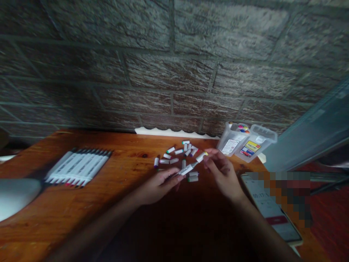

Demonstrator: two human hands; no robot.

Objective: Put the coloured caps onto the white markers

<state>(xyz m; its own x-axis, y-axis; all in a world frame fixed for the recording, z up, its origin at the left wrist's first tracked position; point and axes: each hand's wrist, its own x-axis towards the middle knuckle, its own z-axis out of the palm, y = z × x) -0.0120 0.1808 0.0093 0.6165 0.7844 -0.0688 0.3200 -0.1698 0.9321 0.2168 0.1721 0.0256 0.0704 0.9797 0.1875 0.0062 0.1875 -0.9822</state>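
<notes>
My left hand (162, 185) grips a white marker (187, 169) near the middle of the table, its narrow dark tip pointing up to the right. In my right hand (222, 171) a white cap (201, 157) with a yellow end is pinched between thumb and fingers. The cap sits right at the marker's tip; whether they touch I cannot tell. Just behind and under my hands lie loose white caps with coloured ends, such as a purple-ended cap (156, 162) and a green-ended cap (170, 150). Two more caps (193, 179) lie close below the marker.
A row of capless-looking white markers (79, 168) lies at the left, beside a pale rounded object (17, 196). Two clear plastic containers (256, 145) stand at the back right, one holding colourful pieces. A phone (272, 211) lies at the right. A brick wall (152, 72) rises behind the wooden table (128, 153).
</notes>
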